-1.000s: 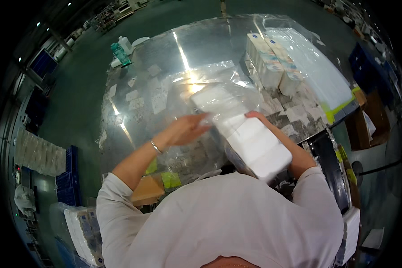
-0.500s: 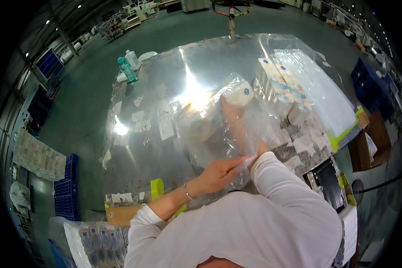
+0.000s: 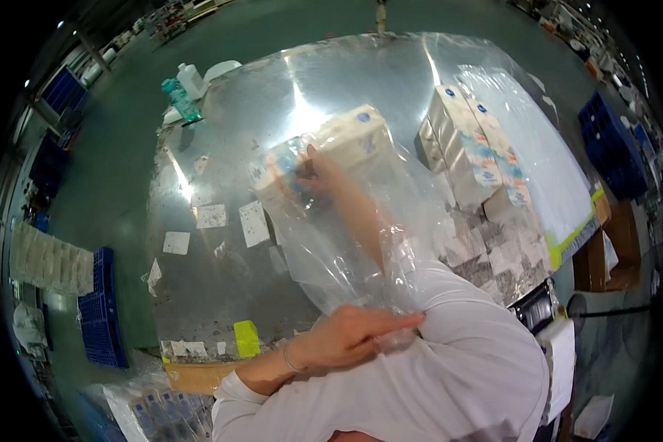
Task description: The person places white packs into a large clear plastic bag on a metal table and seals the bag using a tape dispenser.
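A large clear plastic bag (image 3: 331,254) lies over the middle of the metal table, with a long white block-shaped pack (image 3: 342,140) in its far end. Blue and orange print shows on the pack through the film. My right hand (image 3: 318,175) is inside the bag up to the forearm, its fingers apart against the near side of the pack. Close to my body, my left hand (image 3: 350,335) pinches the bag's mouth beside my right sleeve, with the index finger stretched to the right. The film partly blurs my right fingers.
Similar white packs (image 3: 468,151) stand at the right, beside a stack of clear film bags (image 3: 527,132). White paper scraps (image 3: 254,223) lie on the metal table (image 3: 221,295). A green bottle (image 3: 180,101) and a white bottle (image 3: 191,81) stand at the far left corner.
My right hand has reached farther left and away inside the bag, and the pack now lies straighter at its far end. My left hand has drawn nearer my body with the bag's mouth.
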